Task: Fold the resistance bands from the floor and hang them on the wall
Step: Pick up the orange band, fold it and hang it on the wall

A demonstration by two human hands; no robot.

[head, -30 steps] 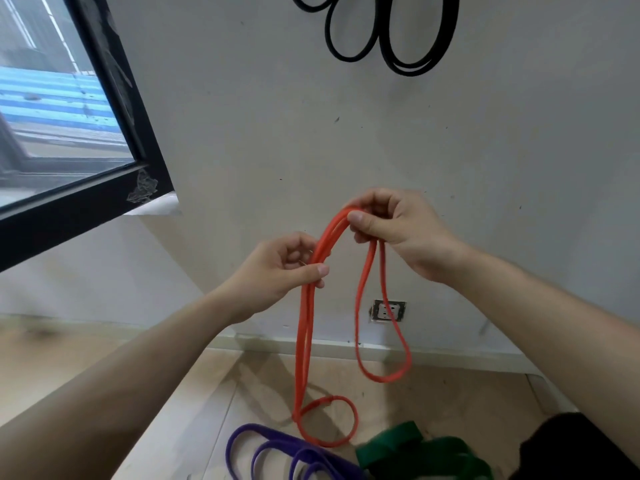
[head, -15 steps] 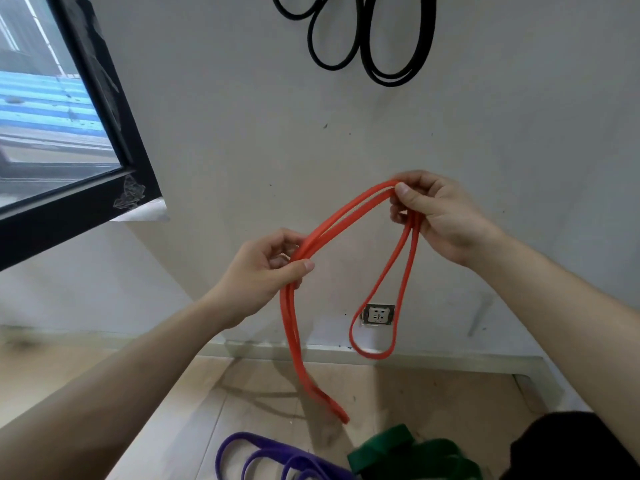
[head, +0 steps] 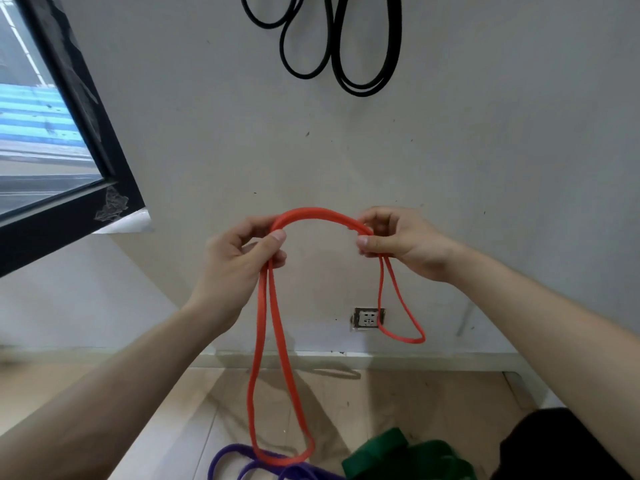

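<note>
I hold an orange resistance band (head: 318,215) doubled up in front of the wall. My left hand (head: 239,261) pinches its strands on the left, and a long loop hangs from it down to the floor. My right hand (head: 398,240) pinches the strands on the right, with a short loop dangling below it. Between the hands the band arches upward. A purple band (head: 235,462) and a green band (head: 408,455) lie on the floor below. Black bands (head: 346,53) hang on the wall above.
A black-framed window (head: 79,140) is at the left. A wall socket (head: 369,318) sits low on the wall above the skirting. Tiled floor (head: 398,403) runs below, with a dark object (head: 561,445) at the bottom right.
My hands have risen to the same height and the band now arches between them. The long loop hangs open from my left hand; the short loop under my right hand has shrunk.
</note>
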